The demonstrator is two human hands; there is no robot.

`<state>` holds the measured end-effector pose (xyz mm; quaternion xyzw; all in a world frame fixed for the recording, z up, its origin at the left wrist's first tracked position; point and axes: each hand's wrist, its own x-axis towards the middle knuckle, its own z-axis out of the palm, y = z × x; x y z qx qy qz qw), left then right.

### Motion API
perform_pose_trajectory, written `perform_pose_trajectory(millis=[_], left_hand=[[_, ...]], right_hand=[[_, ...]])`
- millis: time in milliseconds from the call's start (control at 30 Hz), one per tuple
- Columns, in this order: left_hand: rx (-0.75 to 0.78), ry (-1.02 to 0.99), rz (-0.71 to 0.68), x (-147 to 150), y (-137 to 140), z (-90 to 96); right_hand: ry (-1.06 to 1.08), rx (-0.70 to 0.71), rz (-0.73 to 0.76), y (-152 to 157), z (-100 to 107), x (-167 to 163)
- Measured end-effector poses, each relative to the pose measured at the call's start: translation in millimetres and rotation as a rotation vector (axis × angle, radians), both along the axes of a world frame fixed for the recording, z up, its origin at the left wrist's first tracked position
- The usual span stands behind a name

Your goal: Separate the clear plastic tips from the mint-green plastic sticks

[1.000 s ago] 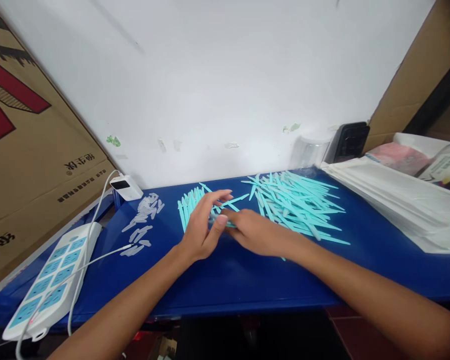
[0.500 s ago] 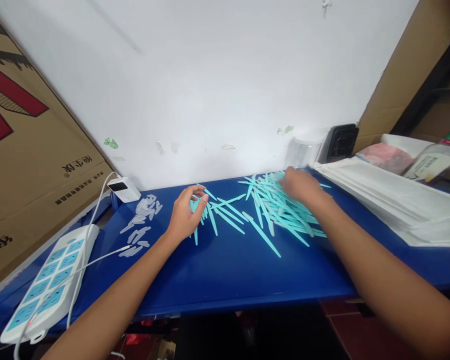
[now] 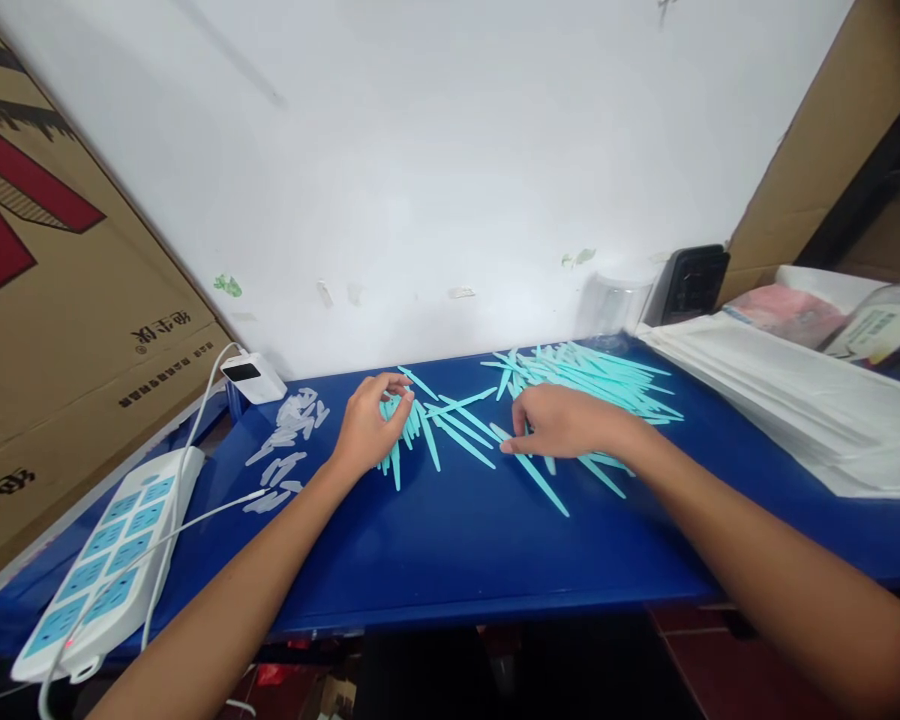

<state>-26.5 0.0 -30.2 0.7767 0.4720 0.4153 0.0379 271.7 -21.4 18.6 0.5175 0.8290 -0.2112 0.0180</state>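
Observation:
My left hand (image 3: 373,425) rests on the table with its fingers curled around a small bunch of slim, tapered turquoise sticks (image 3: 414,425); their lower ends fan out below the palm. At the near edge of a larger heap of the same sticks (image 3: 607,375) is my right hand (image 3: 559,420). Its thumb and forefinger close around the upper end of a single turquoise stick (image 3: 544,485) lying slantwise on the table. Between the hands, a few loose sticks (image 3: 465,440) cross each other. The right palm hides part of the heap.
Small translucent grey pieces (image 3: 289,430) lie at left on the blue table (image 3: 450,560). A white power strip (image 3: 112,560), its cables and a white device (image 3: 253,378) are beyond them. White sheets (image 3: 780,400), a clear cup (image 3: 619,300) and a bottle (image 3: 881,320) stand right.
My right hand has come from the far side of the heap toward me and left, to the single stick. My left hand keeps its place and pose.

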Motion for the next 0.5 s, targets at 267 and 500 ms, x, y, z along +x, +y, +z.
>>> perform_pose_trajectory(millis=[267,500], left_hand=[[0.001,0.007,-0.024,-0.8,-0.2,1.1],[-0.014,-0.005,-0.024,-1.4,-0.6,2.8]], right_hand=[[0.015,-0.104,0.044,-8.0,-10.2,-13.4],[0.102,0.037,-0.123,4.6,-0.1,3.2]])
